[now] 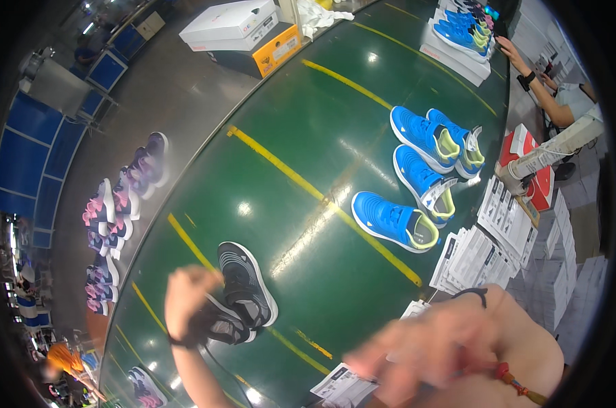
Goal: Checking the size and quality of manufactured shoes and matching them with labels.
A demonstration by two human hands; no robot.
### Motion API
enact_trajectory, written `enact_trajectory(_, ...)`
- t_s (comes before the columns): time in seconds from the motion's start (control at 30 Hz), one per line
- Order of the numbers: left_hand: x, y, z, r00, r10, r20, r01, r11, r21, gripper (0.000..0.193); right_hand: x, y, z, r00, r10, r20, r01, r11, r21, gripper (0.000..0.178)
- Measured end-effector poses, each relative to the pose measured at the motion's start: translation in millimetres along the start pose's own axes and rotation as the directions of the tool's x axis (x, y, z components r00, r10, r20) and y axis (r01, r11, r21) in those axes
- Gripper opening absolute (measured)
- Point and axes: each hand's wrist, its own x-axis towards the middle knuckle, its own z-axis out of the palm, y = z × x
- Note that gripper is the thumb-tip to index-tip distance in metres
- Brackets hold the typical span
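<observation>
My left hand [187,296], blurred by motion, is beside a pair of black sneakers with white soles. One black sneaker [245,279] shows its striped upper and strap. The other black sneaker [226,325] is partly hidden behind my left hand and wrist. Whether the left fingers touch it cannot be made out. At the lower right my right hand [420,347] is strongly smeared by motion over the table edge. Near it lie printed paper sheets [345,389] and a stack of leaflets [474,258]. What the right fingers hold, if anything, does not show.
Blue sneakers [396,221] stand on the green belt [308,251], marked with yellow lines. More blue sneakers [461,35] rest on a box at the far right, near a co-worker's hand [514,56]. Shoeboxes [229,27] stand far back. Pink-and-navy sneakers [104,224] line the left.
</observation>
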Motion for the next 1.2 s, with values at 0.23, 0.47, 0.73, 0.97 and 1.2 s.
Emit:
enact_trajectory(0.23,238.9,-105.1,-13.8,0.887,-0.041,-0.46,0.285,0.833,0.475,0.098,58.3,3.9,41.3,0.893,-0.303,-0.332,0.371,0.914,0.164,0.03)
enact_trajectory(0.47,320.1,-136.8,-47.4,0.741,-0.213,-0.637,0.614,0.601,0.512,0.1,49.7,13.6,-42.4,0.989,-0.149,-0.003,0.148,0.986,-0.077,0.039)
enact_trajectory(0.73,293.6,-137.1,-54.6,0.838,-0.239,-0.49,0.457,0.798,0.393,0.058,38.4,-10.4,-68.8,1.0,-0.005,0.008,0.005,1.0,-0.004,0.046)
enact_trajectory(0.97,275.4,-120.8,-39.8,0.837,-0.056,-0.544,0.4,0.741,0.539,0.054,24.6,-42.4,-55.0,0.986,-0.026,0.163,0.02,0.999,0.041,0.048)
enact_trajectory(1.2,296.8,-134.7,-58.5,0.776,-0.136,-0.616,0.556,0.606,0.568,0.067,14.3,8.9,-42.4,0.923,-0.372,-0.104,0.331,0.901,-0.281,0.058)
